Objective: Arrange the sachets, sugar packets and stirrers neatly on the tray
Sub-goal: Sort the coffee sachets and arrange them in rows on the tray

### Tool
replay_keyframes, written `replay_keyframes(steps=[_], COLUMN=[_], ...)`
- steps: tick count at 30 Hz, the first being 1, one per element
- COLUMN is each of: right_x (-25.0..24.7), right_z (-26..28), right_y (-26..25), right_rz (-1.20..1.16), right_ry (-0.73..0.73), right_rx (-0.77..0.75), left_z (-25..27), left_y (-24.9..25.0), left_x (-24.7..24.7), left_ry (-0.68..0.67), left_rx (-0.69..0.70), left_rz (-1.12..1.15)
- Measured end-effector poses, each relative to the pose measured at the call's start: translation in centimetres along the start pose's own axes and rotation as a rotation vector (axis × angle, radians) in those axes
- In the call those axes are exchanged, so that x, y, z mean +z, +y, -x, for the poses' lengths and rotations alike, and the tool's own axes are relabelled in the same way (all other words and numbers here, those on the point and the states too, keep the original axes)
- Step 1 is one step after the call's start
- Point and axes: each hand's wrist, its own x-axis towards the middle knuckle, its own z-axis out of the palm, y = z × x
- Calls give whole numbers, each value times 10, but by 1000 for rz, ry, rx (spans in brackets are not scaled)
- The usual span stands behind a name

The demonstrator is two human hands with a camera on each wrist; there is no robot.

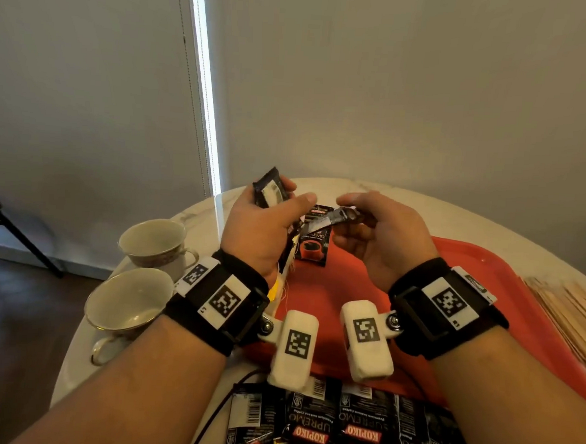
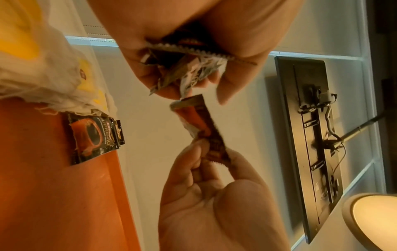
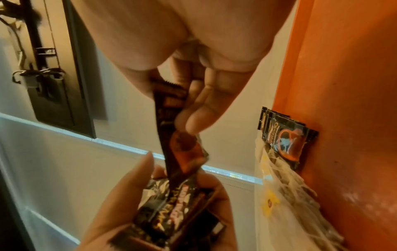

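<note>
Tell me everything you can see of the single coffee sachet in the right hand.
The coffee sachet is a slim black foil packet with an orange coffee-cup picture and a serrated end seal. The right hand pinches it near one end between thumb and fingers, above the red tray. It hangs edge-on and slightly twisted, its free end pointing towards the stack of similar sachets gripped in the left hand. Whether it touches that stack cannot be told. It looks sealed and unopened.
</note>
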Motion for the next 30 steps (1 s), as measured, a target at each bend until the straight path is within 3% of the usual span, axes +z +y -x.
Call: replay_keyframes(steps=[4, 11, 18, 21, 26, 30], right_x=[-4, -10, -10, -9, -6, -8], right_z=[0, -9, -10, -11, -5, -11], right_y=[-3, 8, 8, 9, 8, 8], right_rz=[-244, 9, -162, -158, 40, 69], right_ry=[-98, -15, -12, -1, -150, -8], right_rx=[79, 17, 148, 143, 107, 91], left_z=[8, 6, 1, -1, -7, -7], left_y=[3, -2, 3, 0, -4, -3], left_x=[4, 3, 0, -1, -6, -4], left_ry=[-124, -126, -168, -127, -40, 38], left_rx=[-72, -132, -255, -272, -275, -247], left_rz=[-12, -84, -24, -3, 39, 115])
